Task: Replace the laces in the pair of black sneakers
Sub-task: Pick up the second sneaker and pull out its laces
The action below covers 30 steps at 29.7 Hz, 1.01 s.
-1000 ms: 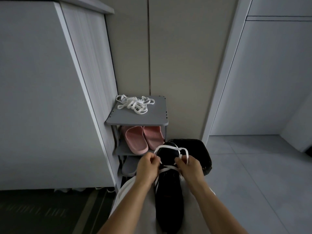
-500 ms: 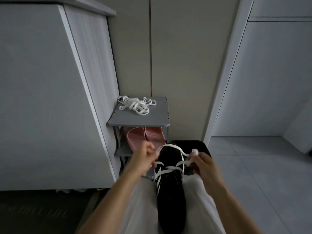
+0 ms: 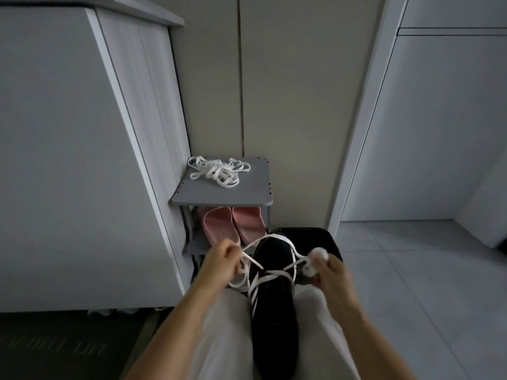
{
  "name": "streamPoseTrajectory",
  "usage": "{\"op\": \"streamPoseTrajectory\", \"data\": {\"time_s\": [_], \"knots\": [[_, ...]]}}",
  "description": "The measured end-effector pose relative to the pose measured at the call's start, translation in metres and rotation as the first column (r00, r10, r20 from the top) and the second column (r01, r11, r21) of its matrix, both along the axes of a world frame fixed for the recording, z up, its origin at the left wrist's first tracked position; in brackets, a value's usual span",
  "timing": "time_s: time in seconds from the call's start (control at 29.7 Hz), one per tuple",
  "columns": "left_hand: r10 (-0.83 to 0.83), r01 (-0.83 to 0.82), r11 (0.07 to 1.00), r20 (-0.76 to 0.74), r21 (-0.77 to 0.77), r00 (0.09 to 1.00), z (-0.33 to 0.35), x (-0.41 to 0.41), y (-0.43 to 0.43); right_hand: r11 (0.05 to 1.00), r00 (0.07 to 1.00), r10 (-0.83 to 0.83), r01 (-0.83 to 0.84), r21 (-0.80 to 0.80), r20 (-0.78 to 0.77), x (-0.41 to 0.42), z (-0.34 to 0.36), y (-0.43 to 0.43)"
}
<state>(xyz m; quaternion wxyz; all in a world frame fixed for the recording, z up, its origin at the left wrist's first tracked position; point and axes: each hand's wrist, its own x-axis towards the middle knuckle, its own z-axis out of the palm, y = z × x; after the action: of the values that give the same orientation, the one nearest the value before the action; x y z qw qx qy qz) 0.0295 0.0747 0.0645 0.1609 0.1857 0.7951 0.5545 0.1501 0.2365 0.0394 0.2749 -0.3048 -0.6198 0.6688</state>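
A black sneaker [image 3: 274,319] with white side stripes lies between my knees, toe toward me. A white lace [image 3: 270,272] crosses over its upper part and loops round the far end. My left hand [image 3: 219,263] pinches one end of the lace to the left of the shoe. My right hand [image 3: 329,272] grips the other end, bunched up, to the right of the shoe. Both lace ends are pulled taut and away from the shoe. A second sneaker is not visible.
A loose pile of white laces [image 3: 216,171] lies on top of a small grey shoe rack [image 3: 247,194]. Pink slippers [image 3: 233,223] sit on the shelf below. A black bag [image 3: 315,238] stands behind the sneaker. A white cabinet [image 3: 82,160] is on the left, tiled floor [image 3: 411,270] on the right.
My hands have moved apart, left going left and right going right, drawing the lace ends outward so the lace tightens across the sneaker.
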Motion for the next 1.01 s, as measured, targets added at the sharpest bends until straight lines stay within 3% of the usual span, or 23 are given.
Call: {"op": "streamPoseTrajectory", "data": {"time_s": [0.07,0.13,0.24,0.3,0.37,0.5,0.61,0.67,0.74,0.81,0.87,0.94,1.01], "knots": [[0.162,-0.164,0.971,0.026,0.174,0.986,0.023,-0.012,-0.013,0.954,0.964,-0.203,0.155,-0.258,-0.172,0.011,0.012,0.023],[0.282,-0.281,0.891,0.049,0.356,0.958,0.05,-0.022,-0.028,0.879,0.887,-0.371,0.24,-0.411,-0.276,0.023,0.024,0.047],[0.292,-0.286,0.777,0.081,0.561,0.953,0.07,-0.024,-0.035,0.869,0.837,-0.422,0.265,-0.417,-0.348,0.03,0.032,0.056],[0.23,-0.238,0.827,0.079,0.51,0.97,0.058,-0.013,-0.024,0.924,0.914,-0.307,0.22,-0.312,-0.265,0.026,0.026,0.044],[0.094,-0.102,0.934,0.04,0.342,0.995,0.033,0.003,-0.009,0.983,0.984,-0.12,0.099,-0.158,-0.135,0.016,0.014,0.024],[-0.121,0.121,0.993,-0.019,0.008,0.992,-0.021,0.023,0.013,0.994,0.991,0.094,-0.098,0.038,0.098,0.001,-0.008,-0.007],[-0.122,0.112,0.991,-0.137,-0.075,0.983,-0.032,0.023,0.019,0.968,0.975,0.152,-0.181,0.176,0.162,-0.005,-0.01,-0.017],[-0.167,0.142,0.974,-0.139,-0.175,0.976,-0.031,0.02,0.02,0.948,0.966,0.178,-0.22,0.231,0.186,-0.009,-0.007,-0.019],[-0.195,0.163,0.954,-0.108,-0.252,0.975,-0.029,0.015,0.018,0.893,0.952,0.114,-0.224,0.389,0.286,-0.011,-0.006,-0.019],[-0.191,0.169,0.959,-0.078,-0.228,0.979,-0.027,0.012,0.015,0.839,0.948,0.039,-0.203,0.505,0.316,-0.011,-0.011,-0.018],[-0.164,0.155,0.976,-0.045,-0.154,0.985,-0.022,0.01,0.011,0.888,0.976,0.036,-0.13,0.442,0.215,-0.01,-0.014,-0.017],[-0.171,0.162,0.975,-0.047,-0.153,0.984,-0.014,0.009,0.007,0.977,1.0,-0.023,0.025,0.21,-0.013,-0.009,-0.008,-0.013],[-0.179,0.17,0.975,-0.051,-0.141,0.983,-0.005,0.009,0.004,0.992,0.975,-0.122,0.118,-0.034,-0.186,-0.006,0.006,-0.002]]}}
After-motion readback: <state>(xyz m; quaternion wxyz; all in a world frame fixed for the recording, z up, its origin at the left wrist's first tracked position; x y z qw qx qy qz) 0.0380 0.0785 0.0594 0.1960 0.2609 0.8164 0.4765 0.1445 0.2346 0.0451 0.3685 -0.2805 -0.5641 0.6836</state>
